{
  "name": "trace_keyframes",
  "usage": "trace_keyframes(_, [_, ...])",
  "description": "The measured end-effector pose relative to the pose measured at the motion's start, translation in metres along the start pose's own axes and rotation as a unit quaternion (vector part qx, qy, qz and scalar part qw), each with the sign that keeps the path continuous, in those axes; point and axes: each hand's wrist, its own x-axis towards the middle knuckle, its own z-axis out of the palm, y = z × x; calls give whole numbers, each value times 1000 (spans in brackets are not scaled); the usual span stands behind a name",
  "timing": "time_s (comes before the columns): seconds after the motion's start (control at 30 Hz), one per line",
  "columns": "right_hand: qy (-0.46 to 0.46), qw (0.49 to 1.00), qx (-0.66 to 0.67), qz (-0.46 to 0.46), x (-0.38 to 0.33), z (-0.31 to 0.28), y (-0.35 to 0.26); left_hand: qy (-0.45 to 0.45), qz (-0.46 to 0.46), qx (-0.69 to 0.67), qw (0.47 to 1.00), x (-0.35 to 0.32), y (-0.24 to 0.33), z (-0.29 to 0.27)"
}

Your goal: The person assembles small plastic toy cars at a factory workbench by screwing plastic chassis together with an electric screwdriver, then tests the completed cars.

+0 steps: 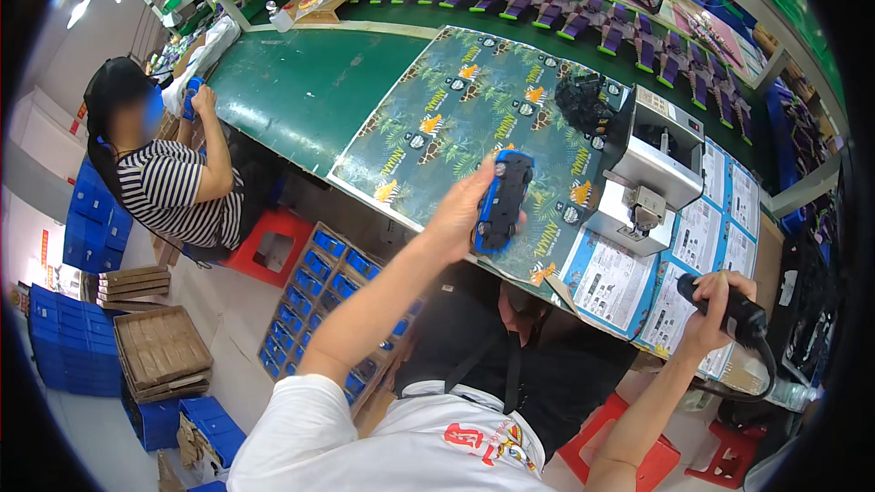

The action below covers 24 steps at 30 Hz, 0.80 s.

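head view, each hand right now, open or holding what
Left hand: closed around a blue toy car with a black underside.
Right hand: closed on a black cylindrical corded tool.

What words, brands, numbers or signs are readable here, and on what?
I won't copy wording, only place it:
Green animal-patterned sheet: bold yellow lettering, repeated, readable.
White-and-blue printed sheets: mostly too small.
White T-shirt: red print, unclear.
Grey machine's panel: too small.
Red wall sign: too blurred.
Blue toy car in left hand: none readable.
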Motion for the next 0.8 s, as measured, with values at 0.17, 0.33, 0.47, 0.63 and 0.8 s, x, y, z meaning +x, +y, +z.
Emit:
trace_keyframes(0.17, [55,996,2,65,1,-11,18,-50,404,760,507,27,49,14])
trace_keyframes(0.33, [42,997,-4,57,-7,-13,21,-208,388,848,294,55,72,-46])
trace_keyframes(0.47, [53,997,-8,52,-5,-17,17,-89,378,895,220,27,148,-109])
trace_keyframes(0.63, [7,1000,16,24,-8,-31,32,341,266,835,341,-41,188,-236])
trace_keyframes(0.8, [36,998,-42,27,-9,-25,32,511,194,714,438,-31,173,-270])
